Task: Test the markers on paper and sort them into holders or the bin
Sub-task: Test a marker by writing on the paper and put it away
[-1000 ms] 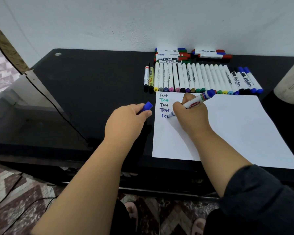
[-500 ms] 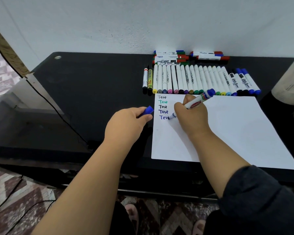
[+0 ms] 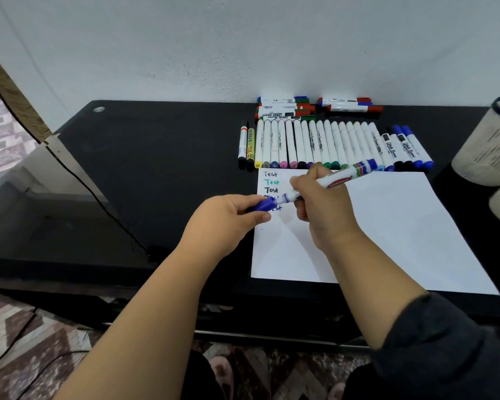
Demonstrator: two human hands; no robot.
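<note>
Closest in, both forearms are reaching over the near edge of the black table (image 3: 156,174), and the capping step looks to be the one in hand. The left hand (image 3: 225,223) is pinching the blue cap (image 3: 261,205) between thumb and curled fingers, and that cap is meeting the writing end of the blue marker (image 3: 326,183). The right hand (image 3: 322,209) is gripping the marker's white barrel, fingers wrapped round it, with the blue tail tilting up and away to the right. Whether the cap is fully seated, nobody can tell from here. All of it is hovering over the left part of the white paper (image 3: 387,226), right above a column of "Test" words (image 3: 271,186) in black, teal and blue, the lower ones partly hidden by the cap. The marker is looking sound: white body, red label, striped band, blue ends. The next move is probably calling for a firm push to close it, then a carry over to the pale holder (image 3: 485,151) at the far right, where a blue marker is already standing. Beyond the sheet, a row of markers (image 3: 329,145) is lying side by side, and further back more markers (image 3: 315,108) are resting against the wall.
</note>
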